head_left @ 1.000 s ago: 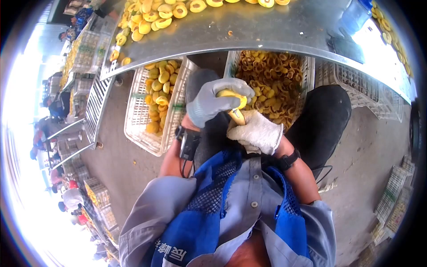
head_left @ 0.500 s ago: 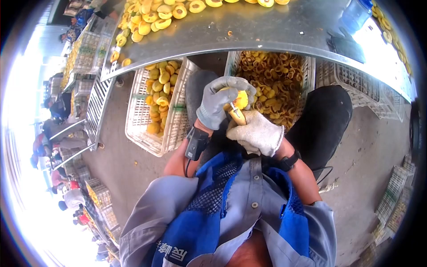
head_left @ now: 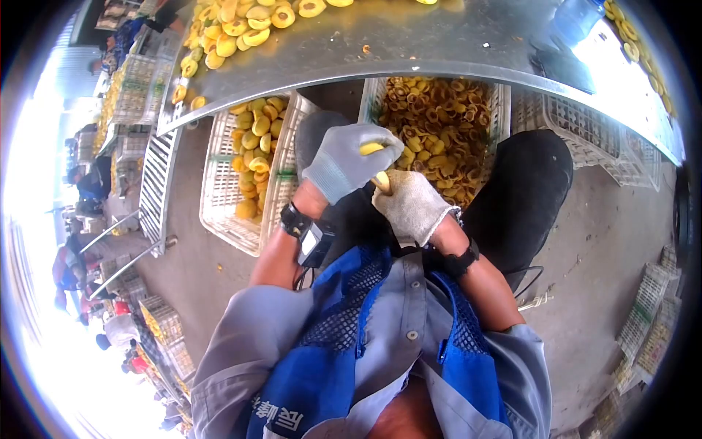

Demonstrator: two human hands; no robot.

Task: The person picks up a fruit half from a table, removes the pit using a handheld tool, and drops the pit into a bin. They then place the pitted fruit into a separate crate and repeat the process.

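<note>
My left hand (head_left: 349, 162), in a grey glove, is closed around a yellow peach half (head_left: 371, 148), mostly hidden by the fingers. In a whitish knit glove, my right hand (head_left: 413, 206) grips a pitting tool by its yellowish handle (head_left: 381, 181). The tool's metal end, at the fruit, is hidden now. Both hands meet above my lap. Just beyond them stands a white crate (head_left: 500, 117) of brown-yellow scraps and fruit pieces (head_left: 439, 132). Left of my knee, another white crate (head_left: 281, 194) contains yellow-green peaches (head_left: 251, 146).
A metal table (head_left: 329, 47) spans the front, bearing many peach halves (head_left: 245, 25) and a blue plastic jug (head_left: 575, 20). Stacked crates (head_left: 585, 143) stand under its right side. A slatted metal rack (head_left: 157, 179) and other people at work are on the left.
My left hand has turned over the fruit, covering more of it. The tool's metal shaft, visible before, is now hidden. The view has shifted slightly.
</note>
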